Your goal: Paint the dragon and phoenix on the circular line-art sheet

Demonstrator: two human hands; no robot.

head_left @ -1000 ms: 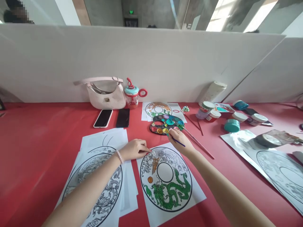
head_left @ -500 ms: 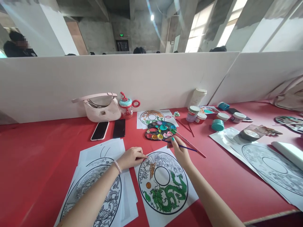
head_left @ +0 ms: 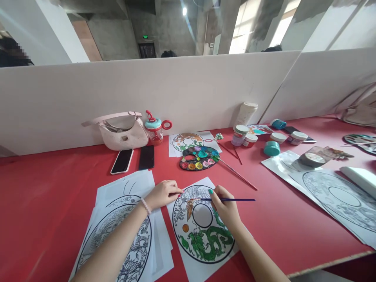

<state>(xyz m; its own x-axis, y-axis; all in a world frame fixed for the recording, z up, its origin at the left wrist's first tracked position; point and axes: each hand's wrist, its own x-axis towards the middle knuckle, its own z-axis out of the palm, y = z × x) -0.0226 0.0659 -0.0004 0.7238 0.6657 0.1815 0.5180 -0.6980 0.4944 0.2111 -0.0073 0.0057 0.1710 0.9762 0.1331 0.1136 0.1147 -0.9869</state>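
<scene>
My right hand (head_left: 225, 203) is closed round a thin paintbrush (head_left: 241, 199) with a dark blue handle. Its tip points left and meets the drawing sheet (head_left: 205, 270), close to a brown-gold bird figure (head_left: 190, 211). At the sheet's upper left edge, my left hand (head_left: 166, 194) presses down with bent fingers held together. The sheet carries a round line drawing with a green-painted dragon (head_left: 208, 243), an orange-brown ball (head_left: 185, 228) and a bare ring in the middle. Beyond it lies a palette (head_left: 199, 158) of many colours, with another brush (head_left: 237, 174) leaning on its rim.
Unpainted sheets (head_left: 161, 250) lie under my left forearm. Further back are two phones (head_left: 122, 161), a pink handbag (head_left: 125, 137), a cup (head_left: 154, 131) and a part-coloured reference picture (head_left: 188, 141). Paint jars (head_left: 240, 135) and another large drawing (head_left: 337, 199) occupy the right side.
My right hand has brought the blue-handled brush from the palette down onto the drawing, near the bird. My left hand stays at the sheet's edge. The view has shifted slightly.
</scene>
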